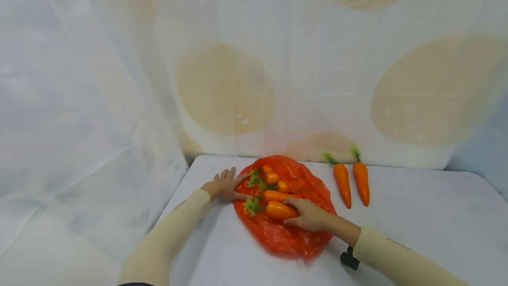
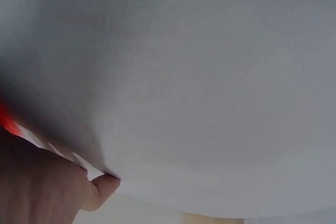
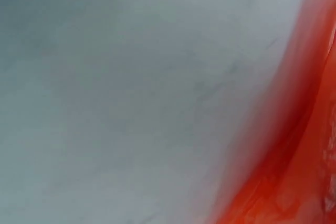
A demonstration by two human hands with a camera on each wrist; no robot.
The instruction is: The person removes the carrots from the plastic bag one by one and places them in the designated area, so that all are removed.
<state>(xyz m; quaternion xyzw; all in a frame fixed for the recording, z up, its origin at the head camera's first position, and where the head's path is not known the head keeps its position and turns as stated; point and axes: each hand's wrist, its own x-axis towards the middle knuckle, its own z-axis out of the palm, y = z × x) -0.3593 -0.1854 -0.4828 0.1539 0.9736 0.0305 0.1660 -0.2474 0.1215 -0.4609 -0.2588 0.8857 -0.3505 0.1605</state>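
Note:
A red plastic bag [image 1: 278,237] lies spread on the white table, with several orange carrots on or in it, their green tops toward the left. My right hand [image 1: 309,215] reaches over the bag from the right and grips the nearest carrot [image 1: 278,210] by its narrower end. Fingers spread, my left hand [image 1: 228,185] rests at the bag's left edge, close to the green tops [image 1: 252,205]. In the left wrist view, part of the left hand [image 2: 47,187] shows beside the pale table. The right wrist view holds only the red bag [image 3: 294,187] and blurred white surface.
Right of the bag, two more carrots lie on the table: one carrot [image 1: 342,184] nearer the bag, another carrot [image 1: 361,183] beside it. A white curtain [image 1: 317,69] with tan spots hangs behind the table's back edge. A black wrist device [image 1: 349,259] sits under the right sleeve.

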